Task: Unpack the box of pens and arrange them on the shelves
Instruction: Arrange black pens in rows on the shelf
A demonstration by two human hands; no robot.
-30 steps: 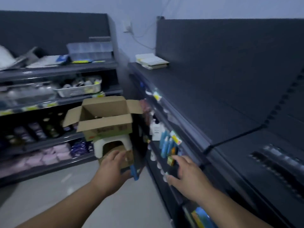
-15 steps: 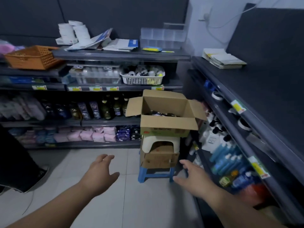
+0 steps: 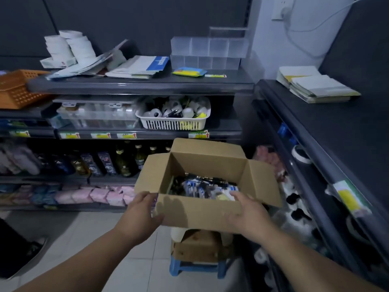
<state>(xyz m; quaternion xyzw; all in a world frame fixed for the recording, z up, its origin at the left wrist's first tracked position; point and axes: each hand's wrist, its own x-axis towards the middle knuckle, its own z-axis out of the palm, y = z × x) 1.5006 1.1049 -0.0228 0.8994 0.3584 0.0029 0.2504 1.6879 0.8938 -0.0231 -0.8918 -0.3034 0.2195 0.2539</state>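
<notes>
An open brown cardboard box [image 3: 200,211] stands in the middle of the view with its four flaps spread out. Packs of pens [image 3: 202,186], dark with blue and white, lie in a heap inside it. My left hand [image 3: 141,211] grips the box's near left corner under the left flap, thumb on the front wall. On the near right corner, my right hand [image 3: 246,216] holds the box, fingers reaching over the rim. Dark shelves run along the back [image 3: 147,85] and down the right side [image 3: 315,127].
The box sits on a white stool [image 3: 179,232] over a smaller carton [image 3: 200,247] and a blue stool [image 3: 195,267]. A white basket [image 3: 174,123], a clear organiser [image 3: 206,53], papers and an orange basket [image 3: 14,89] fill the back shelves. Someone's shoe [image 3: 35,247] is at lower left.
My view swung left from the right shelf to the box and came closer. Both hands, empty and spread before, reached forward and took hold of the box's near corners.
</notes>
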